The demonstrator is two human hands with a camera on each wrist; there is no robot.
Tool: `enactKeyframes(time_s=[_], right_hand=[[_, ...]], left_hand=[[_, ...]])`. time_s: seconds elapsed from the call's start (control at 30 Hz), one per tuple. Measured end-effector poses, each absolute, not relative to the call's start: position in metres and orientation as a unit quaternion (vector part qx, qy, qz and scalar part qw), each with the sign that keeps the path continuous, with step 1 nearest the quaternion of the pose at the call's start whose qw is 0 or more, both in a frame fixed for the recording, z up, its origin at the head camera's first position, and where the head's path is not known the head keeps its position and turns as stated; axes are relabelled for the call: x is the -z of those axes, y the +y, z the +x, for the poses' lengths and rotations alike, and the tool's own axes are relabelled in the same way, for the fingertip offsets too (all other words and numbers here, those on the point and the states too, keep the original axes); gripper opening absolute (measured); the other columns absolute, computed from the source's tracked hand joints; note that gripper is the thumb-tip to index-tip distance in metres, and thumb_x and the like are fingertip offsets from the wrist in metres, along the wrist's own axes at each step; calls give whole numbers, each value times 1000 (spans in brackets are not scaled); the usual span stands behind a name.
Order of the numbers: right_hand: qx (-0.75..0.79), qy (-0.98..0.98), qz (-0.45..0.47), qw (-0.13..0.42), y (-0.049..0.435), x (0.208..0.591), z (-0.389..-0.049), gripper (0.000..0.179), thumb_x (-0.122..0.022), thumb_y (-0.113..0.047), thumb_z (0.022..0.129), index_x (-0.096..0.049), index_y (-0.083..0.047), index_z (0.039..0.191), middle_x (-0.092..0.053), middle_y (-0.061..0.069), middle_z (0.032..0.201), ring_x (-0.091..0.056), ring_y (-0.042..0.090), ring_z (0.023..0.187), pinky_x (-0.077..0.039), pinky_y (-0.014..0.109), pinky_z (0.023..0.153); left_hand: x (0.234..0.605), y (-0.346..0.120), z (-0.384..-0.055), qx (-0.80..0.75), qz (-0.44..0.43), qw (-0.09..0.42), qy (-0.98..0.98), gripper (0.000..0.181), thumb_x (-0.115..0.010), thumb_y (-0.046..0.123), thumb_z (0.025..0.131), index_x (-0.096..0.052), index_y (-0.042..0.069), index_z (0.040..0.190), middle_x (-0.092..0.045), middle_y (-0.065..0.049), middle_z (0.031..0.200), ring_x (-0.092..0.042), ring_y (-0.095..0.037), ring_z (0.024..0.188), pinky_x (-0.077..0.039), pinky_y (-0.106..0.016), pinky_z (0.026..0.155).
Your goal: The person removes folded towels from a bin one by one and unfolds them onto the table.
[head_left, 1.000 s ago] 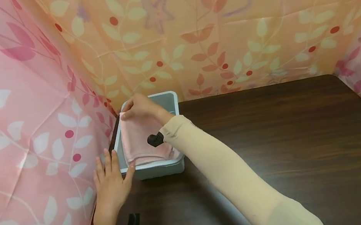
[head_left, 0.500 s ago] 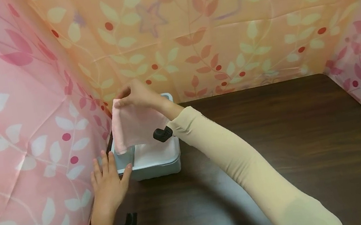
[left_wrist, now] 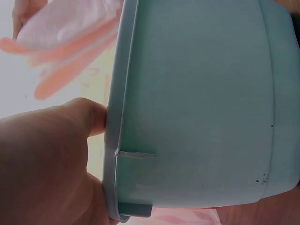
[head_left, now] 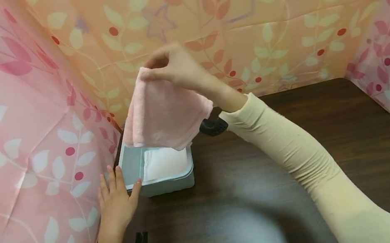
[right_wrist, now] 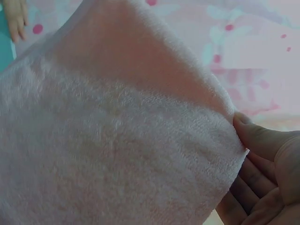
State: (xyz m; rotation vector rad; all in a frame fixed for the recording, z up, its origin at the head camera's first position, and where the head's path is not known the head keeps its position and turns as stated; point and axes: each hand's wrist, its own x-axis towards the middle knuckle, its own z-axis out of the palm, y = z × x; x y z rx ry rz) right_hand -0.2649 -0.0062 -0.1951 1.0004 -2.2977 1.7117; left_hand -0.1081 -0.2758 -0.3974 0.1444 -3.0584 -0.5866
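A folded pink cloth (head_left: 171, 112) hangs from my right hand (head_left: 179, 69), which pinches one corner between thumb and fingers above the bin. In the right wrist view the fluffy cloth (right_wrist: 112, 150) fills most of the picture, its corner gripped at the right. Below it stands a pale blue-grey plastic bin (head_left: 168, 186). Inside, a white or pale folded cloth (head_left: 165, 163) lies to the right of a thin divider. My left hand (head_left: 114, 205) rests with straight fingers at the bin's near left corner; the left wrist view shows its thumb touching the rim (left_wrist: 117, 103).
A dark wooden table (head_left: 298, 156) extends to the right of the bin. Pink patterned curtain (head_left: 31, 141) hangs close along the left, and orange patterned curtain (head_left: 244, 47) stands behind. Each wrist carries a black camera mount (head_left: 214, 127).
My right hand has lifted the pink cloth up out of the bin and moved right and upward with it, uncovering the pale cloth beneath. The left hand stays at the corner.
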Motion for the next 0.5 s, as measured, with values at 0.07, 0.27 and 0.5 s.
enactKeyframes(time_s=[0.07, 0.27, 0.5], right_hand=[[-574, -750, 323, 65, 15, 193, -258, 20, -82, -24, 82, -79, -9, 96, -78, 4, 95, -70, 14, 89, -54, 24, 80], [-564, -759, 304, 120, 76, 197, -239, 19, -82, -23, 82, -79, -8, 94, -77, -1, 87, -72, 15, 80, -55, 23, 71], [-536, -797, 237, 144, 128, 224, -221, 21, -82, -23, 82, -79, -7, 94, -76, -12, 80, -71, 7, 73, -54, 18, 63]], left_hand=[[398, -275, -108, 188, 46, 13, -981, 88, -36, 57, 101, -1, -1, 158, 13, -23, 165, 15, -51, 150, 0, -74, 115], [400, -275, -108, 193, 36, 25, -980, 89, -39, 55, 101, -3, -4, 157, 9, -26, 165, 12, -52, 150, -3, -73, 115], [399, -270, -109, 196, 17, 64, -978, 87, -46, 43, 102, -1, -9, 155, 5, -31, 163, 8, -52, 151, -7, -73, 116]])
